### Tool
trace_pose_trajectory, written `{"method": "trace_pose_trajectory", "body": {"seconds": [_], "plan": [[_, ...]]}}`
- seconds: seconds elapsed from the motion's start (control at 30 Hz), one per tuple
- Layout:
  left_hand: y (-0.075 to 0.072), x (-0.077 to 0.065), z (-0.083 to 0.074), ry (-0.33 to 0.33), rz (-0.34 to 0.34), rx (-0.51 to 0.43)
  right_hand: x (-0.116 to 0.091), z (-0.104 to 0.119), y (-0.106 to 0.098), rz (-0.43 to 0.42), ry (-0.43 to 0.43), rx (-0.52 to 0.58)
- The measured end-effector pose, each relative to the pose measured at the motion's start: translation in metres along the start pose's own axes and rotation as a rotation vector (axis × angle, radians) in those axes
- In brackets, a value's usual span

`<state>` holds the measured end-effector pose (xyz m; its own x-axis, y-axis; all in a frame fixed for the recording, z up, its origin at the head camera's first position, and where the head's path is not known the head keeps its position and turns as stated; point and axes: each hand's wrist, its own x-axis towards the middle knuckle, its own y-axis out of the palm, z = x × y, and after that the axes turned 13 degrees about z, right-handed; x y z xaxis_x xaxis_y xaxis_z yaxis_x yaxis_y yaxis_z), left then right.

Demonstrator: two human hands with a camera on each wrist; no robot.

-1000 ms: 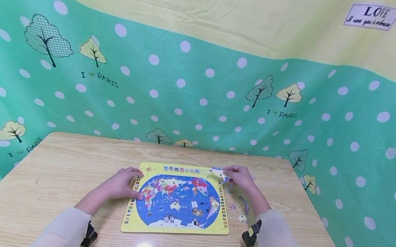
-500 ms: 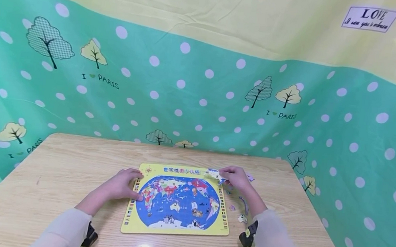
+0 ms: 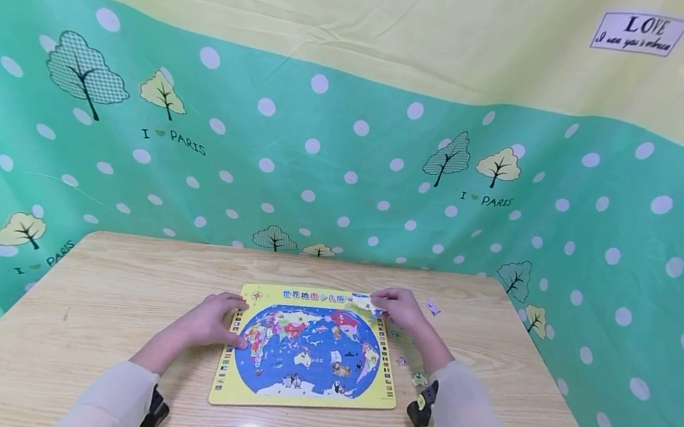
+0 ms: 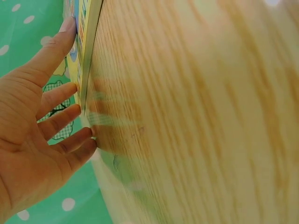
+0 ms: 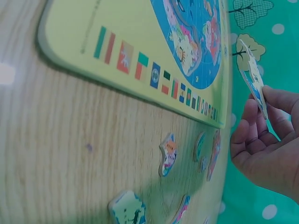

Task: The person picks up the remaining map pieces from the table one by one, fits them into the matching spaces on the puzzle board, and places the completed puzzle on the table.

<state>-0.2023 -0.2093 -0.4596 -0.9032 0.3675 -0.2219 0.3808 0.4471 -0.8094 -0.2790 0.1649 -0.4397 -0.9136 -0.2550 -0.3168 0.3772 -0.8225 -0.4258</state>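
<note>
A world-map puzzle board point(image 3: 303, 404) with a yellow border lies on the table, many map pieces set in its blue oval. My left hand point(image 3: 208, 321) rests at the board's left edge; in the left wrist view its thumb point(image 4: 67, 30) lies over the board's face, fingers fairly straight and spread by the edge. Above the board's upper right corner, my right hand point(image 3: 399, 308) pinches a pale, thin puzzle piece point(image 3: 361, 304) with blue edges. The right wrist view shows this piece point(image 5: 253, 77) tilted on edge between thumb and fingers, raised off the board.
Several loose puzzle pieces lie right of the board, among them a pale one point(image 3: 419, 379), a small pink one point(image 3: 401, 361) and a purple one point(image 3: 433, 307). The wooden table point(image 3: 123, 274) meets a green dotted curtain point(image 3: 225, 194) behind and on the right.
My right hand has moved left with the puzzle piece, further over the board's upper right corner. The left hand and the board look unmoved.
</note>
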Motion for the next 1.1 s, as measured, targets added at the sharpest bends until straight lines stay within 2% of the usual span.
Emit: {"method": "trace_pose_trajectory", "body": {"seconds": [0.4, 1.1], "plan": [[0.000, -0.001, 0.000, 0.002, -0.005, 0.006, 0.000, 0.008, 0.010, 0.023, -0.008, 0.006], [0.000, -0.002, -0.001, 0.007, -0.005, 0.001, 0.003, 0.018, 0.027, 0.071, -0.030, -0.059]]}}
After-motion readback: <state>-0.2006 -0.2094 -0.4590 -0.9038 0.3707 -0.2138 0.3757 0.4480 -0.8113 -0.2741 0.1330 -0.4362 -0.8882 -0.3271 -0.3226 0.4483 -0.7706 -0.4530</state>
